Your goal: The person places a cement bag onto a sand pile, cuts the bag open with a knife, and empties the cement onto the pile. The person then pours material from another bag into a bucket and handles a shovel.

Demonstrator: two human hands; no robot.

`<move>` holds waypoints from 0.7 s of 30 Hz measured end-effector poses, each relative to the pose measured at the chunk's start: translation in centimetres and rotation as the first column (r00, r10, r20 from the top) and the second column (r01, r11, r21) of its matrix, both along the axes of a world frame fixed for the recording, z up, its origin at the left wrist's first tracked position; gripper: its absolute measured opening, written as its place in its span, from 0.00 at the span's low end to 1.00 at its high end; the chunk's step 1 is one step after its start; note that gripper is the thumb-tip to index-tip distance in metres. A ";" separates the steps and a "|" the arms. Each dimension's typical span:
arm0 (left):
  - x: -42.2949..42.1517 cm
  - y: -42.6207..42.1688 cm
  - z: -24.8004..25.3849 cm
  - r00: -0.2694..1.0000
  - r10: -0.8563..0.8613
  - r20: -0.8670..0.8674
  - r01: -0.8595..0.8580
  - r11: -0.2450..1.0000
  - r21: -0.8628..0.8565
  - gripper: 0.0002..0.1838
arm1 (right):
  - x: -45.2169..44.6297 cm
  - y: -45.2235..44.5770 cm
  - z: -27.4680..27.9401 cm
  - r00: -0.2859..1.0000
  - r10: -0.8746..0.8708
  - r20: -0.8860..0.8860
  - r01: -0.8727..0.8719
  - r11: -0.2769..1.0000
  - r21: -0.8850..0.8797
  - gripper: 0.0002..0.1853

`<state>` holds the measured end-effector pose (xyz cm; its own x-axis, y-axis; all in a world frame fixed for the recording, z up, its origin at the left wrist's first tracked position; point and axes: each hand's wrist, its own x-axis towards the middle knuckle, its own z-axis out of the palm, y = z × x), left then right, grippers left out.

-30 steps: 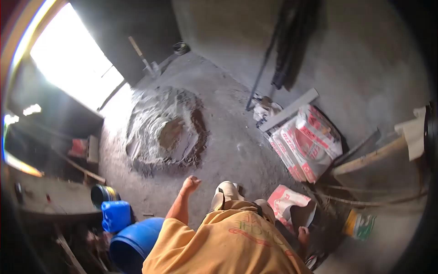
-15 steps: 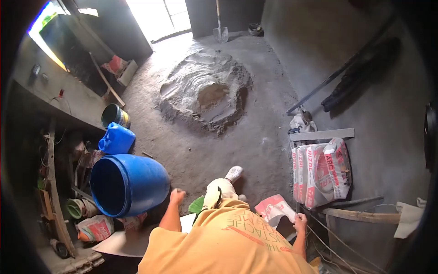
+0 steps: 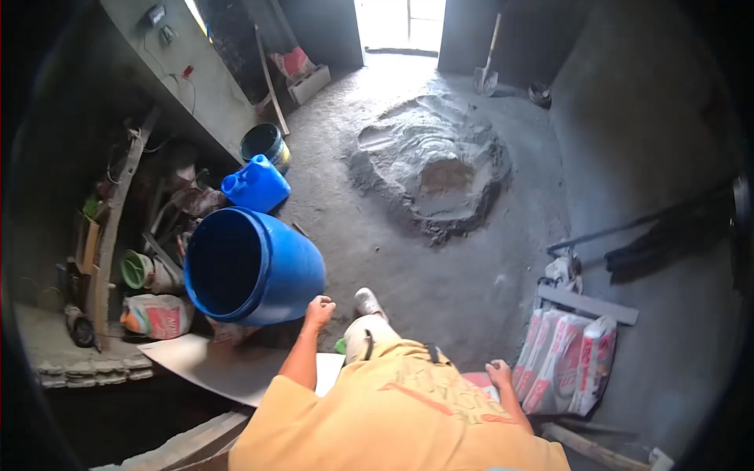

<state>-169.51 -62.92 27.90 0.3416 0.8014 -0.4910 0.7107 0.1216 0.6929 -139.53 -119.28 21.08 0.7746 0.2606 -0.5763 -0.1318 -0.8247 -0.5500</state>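
My left hand (image 3: 319, 311) is held beside the rim of a large blue barrel (image 3: 292, 271) that lies on its side; its fingers are curled, and nothing clear shows in them. Near my right hip, my right hand (image 3: 499, 372) has bent fingers at the edge of a red and white paper bag (image 3: 479, 380), mostly hidden by my shirt. Whether it grips the bag cannot be made out. Ahead on the floor lies a ring-shaped grey heap (image 3: 432, 157) with a brownish hollow in its middle.
A blue jerrycan (image 3: 258, 187) and a dark bucket (image 3: 267, 145) stand beyond the barrel. Red and white sacks (image 3: 567, 361) are stacked at the right wall under a board (image 3: 589, 304). A shovel (image 3: 485, 78) leans at the back. A curved sheet (image 3: 212, 369) lies at the left.
The view has swung left, so the heap and sacks sit further right and the barrel shows fully. The red and white bag is now mostly hidden by my body.
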 end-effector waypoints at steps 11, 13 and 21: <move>8.1 12.9 -3.7 0.974 -0.185 -0.133 0.173 0.980 -0.096 0.28 | 3.9 22.5 2.0 0.921 0.352 -0.169 -0.389 0.785 -0.482 0.32; 7.6 14.8 -6.7 0.969 -0.176 -0.171 0.144 0.972 -0.186 0.26 | 3.9 21.9 1.5 0.906 0.315 -0.283 -0.421 0.742 -0.521 0.36; 22.5 32.0 -0.9 0.978 0.200 0.063 -0.163 0.912 -0.375 0.24 | 23.2 41.2 8.7 0.924 0.358 0.136 -0.318 0.914 -0.252 0.22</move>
<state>-147.00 -30.97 27.00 0.2686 0.6246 -0.7333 0.5831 0.5005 0.6399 -116.38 -78.04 29.79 0.7562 0.4065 -0.5127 0.2581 -0.9054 -0.3372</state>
